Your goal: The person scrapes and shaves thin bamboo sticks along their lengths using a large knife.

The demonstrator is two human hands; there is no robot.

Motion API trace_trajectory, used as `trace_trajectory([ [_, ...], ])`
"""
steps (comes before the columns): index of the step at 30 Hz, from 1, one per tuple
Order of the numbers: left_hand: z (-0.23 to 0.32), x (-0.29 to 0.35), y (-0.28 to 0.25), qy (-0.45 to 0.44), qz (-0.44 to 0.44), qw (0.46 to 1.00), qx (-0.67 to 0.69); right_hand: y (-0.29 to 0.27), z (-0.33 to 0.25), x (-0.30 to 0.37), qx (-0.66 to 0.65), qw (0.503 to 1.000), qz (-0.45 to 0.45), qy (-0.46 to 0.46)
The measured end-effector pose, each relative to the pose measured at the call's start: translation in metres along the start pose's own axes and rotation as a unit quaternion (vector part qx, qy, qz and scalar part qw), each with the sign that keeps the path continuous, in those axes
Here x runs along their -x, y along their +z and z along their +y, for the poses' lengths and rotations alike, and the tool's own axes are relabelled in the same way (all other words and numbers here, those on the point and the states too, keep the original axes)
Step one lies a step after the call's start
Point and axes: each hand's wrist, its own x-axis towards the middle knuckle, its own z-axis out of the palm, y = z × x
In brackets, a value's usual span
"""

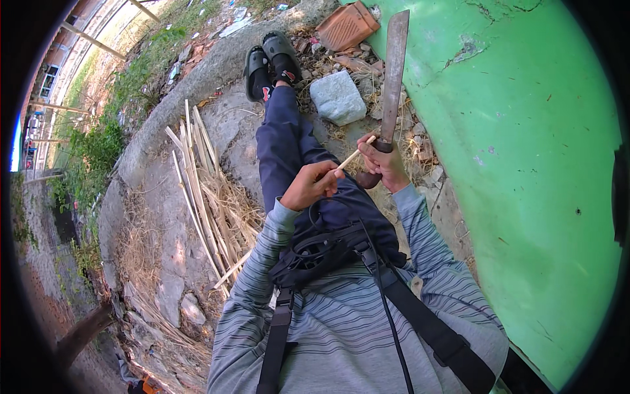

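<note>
My right hand (387,167) is closed round the dark wooden handle of a machete (395,75), whose long, worn blade points up and away from me. My left hand (311,186) pinches one end of a thin pale stick (353,156) between thumb and fingers. Slanting up to the right, the stick's far end reaches the fingers of my right hand, near the base of the blade. Whether those fingers also grip it, I cannot tell. Both hands are above my outstretched legs (283,141) in dark trousers.
Long split strips of pale wood (203,197) lie on the ground to my left, among shavings. A pale stone block (337,98) sits beyond my hands, with a broken orange brick (348,26) farther off. A green wall (518,171) stands close on the right.
</note>
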Motion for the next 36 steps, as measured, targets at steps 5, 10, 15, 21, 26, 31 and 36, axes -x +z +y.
trace_trajectory([
  [5, -0.006, -0.002, -0.004, 0.049, -0.041, 0.998, 0.008, 0.002, -0.005, -0.003, 0.037, 0.999, 0.022, -0.014],
  [10, -0.025, 0.007, -0.022, -0.025, -0.068, 0.996, 0.045, -0.001, -0.011, -0.008, 0.044, 0.999, 0.005, -0.028],
  [15, -0.035, 0.021, -0.043, -0.102, -0.137, 0.985, -0.022, -0.017, -0.016, -0.017, 0.099, 0.992, 0.040, -0.060],
  [21, -0.072, 0.012, -0.035, -0.054, -0.045, 0.997, -0.035, -0.037, -0.015, -0.014, 0.400, 0.895, 0.140, -0.138],
  [26, -0.059, -0.018, -0.007, -0.027, 0.103, 0.958, -0.266, -0.050, 0.028, 0.014, 0.539, 0.827, 0.115, -0.111],
  [31, -0.073, -0.034, 0.003, 0.041, 0.129, 0.943, -0.303, -0.048, 0.064, 0.024, 0.633, 0.761, 0.077, -0.118],
  [36, -0.065, -0.032, 0.012, 0.061, 0.134, 0.934, -0.324, -0.053, 0.060, 0.018, 0.657, 0.745, 0.074, -0.092],
])
